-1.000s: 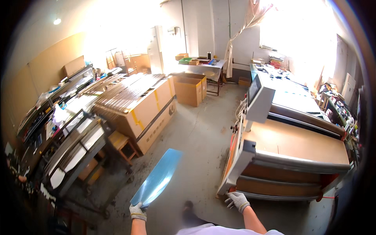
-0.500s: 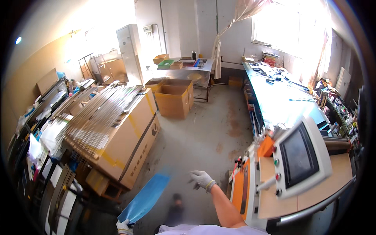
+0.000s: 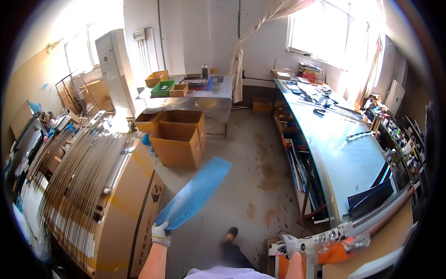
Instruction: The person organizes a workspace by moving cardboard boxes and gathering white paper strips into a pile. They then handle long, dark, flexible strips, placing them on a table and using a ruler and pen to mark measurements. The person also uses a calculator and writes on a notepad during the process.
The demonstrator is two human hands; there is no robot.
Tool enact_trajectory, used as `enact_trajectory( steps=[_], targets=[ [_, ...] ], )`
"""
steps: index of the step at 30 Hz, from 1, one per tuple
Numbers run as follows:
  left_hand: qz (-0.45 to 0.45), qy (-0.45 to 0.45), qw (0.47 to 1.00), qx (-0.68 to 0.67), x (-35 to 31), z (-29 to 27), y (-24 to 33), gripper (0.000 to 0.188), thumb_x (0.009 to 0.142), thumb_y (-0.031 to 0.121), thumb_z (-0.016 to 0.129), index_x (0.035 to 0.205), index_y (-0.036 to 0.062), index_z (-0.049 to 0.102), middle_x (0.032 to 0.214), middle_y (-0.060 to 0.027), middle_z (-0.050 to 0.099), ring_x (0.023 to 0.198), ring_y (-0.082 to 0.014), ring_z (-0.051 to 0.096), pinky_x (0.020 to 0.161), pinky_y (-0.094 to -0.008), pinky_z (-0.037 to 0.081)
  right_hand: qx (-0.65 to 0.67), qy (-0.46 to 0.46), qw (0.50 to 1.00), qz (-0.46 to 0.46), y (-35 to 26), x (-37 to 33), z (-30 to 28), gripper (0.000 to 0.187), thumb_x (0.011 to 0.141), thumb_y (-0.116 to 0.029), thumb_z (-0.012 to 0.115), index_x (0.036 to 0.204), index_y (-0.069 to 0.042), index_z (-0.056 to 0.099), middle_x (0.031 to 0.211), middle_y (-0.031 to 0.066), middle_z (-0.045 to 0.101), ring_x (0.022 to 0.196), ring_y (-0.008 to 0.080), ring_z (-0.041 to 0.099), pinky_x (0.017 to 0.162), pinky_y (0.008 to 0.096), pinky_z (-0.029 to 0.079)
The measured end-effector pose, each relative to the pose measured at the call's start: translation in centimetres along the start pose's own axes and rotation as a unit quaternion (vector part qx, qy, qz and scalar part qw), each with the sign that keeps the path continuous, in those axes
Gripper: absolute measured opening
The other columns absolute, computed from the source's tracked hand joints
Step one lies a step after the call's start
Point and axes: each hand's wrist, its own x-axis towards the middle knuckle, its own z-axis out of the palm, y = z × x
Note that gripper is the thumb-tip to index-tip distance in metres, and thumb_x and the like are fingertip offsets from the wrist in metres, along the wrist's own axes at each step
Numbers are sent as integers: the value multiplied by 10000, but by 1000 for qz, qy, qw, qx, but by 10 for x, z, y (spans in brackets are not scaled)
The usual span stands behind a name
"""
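Note:
In my gloved left hand (image 3: 161, 234), fingers closed round its near end, is a long blue sheet (image 3: 197, 193). The sheet slants forward and to the right above the floor, bowed slightly along its length. My gloved right hand (image 3: 291, 245) is low on the right, over the near end of an orange and white machine (image 3: 334, 251). Its fingers are apart and hold nothing that I can see. Whether they touch the machine I cannot tell.
On the left, a big cardboard box (image 3: 123, 209) carries a stack of thin strips (image 3: 88, 172). Open cartons (image 3: 175, 144) stand ahead by a table (image 3: 218, 93). A long glass-topped bench (image 3: 334, 144) runs along the right. My foot (image 3: 231, 234) is on the grey floor.
I have moved forward past the machine's screen, and the cartons and bench are closer. The blue sheet has swung forward. My right hand has shifted right and down to the machine.

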Motion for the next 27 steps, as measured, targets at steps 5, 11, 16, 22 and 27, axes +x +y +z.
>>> enact_trajectory(
  steps=[5, 11, 16, 22, 27],
  targets=[
    [-9, -59, 998, -33, 170, 157, -27, 336, 800, -42, 663, 1122, 31, 601, 895, -106, 681, 622, -262, 656, 452, -295, 509, 4, 61, 996, 65, -38, 135, -18, 300, 967, -247, 557, 1159, -17, 566, 800, 207, 686, 463, 302, 629, 391, 405, 517],
    [-28, -40, 997, -64, 334, 308, -17, 300, 817, -26, 679, 1086, 78, 596, 874, -98, 660, 623, -233, 630, 430, -246, 463, -19, 77, 997, 16, -216, 275, 53, 317, 974, -251, 570, 1183, -13, 571, 813, 157, 689, 511, 272, 652, 446, 383, 539],
    [-22, -34, 992, -121, 483, 419, -28, 315, 865, -25, 624, 1167, 45, 569, 934, -129, 672, 663, -250, 658, 457, -247, 492, -65, 2, 996, -64, -355, 358, 121, 345, 992, -229, 554, 1265, -17, 561, 883, 148, 697, 535, 230, 657, 470, 334, 536],
    [4, -39, 986, -163, 727, 566, -61, 284, 870, -39, 634, 1115, 98, 591, 941, -101, 679, 664, -210, 658, 454, -213, 486, 28, 83, 996, 0, -436, 446, 158, 303, 990, -223, 562, 1210, -16, 572, 893, 162, 699, 544, 253, 664, 480, 341, 539],
    [-10, -25, 983, -183, 937, 732, -90, 262, 903, -16, 608, 1149, 72, 598, 919, -106, 673, 684, -236, 666, 471, -229, 478, 99, 200, 964, 144, -456, 518, 158, 277, 984, -239, 566, 1151, -18, 577, 882, 192, 705, 551, 314, 667, 492, 392, 552]
  ],
)
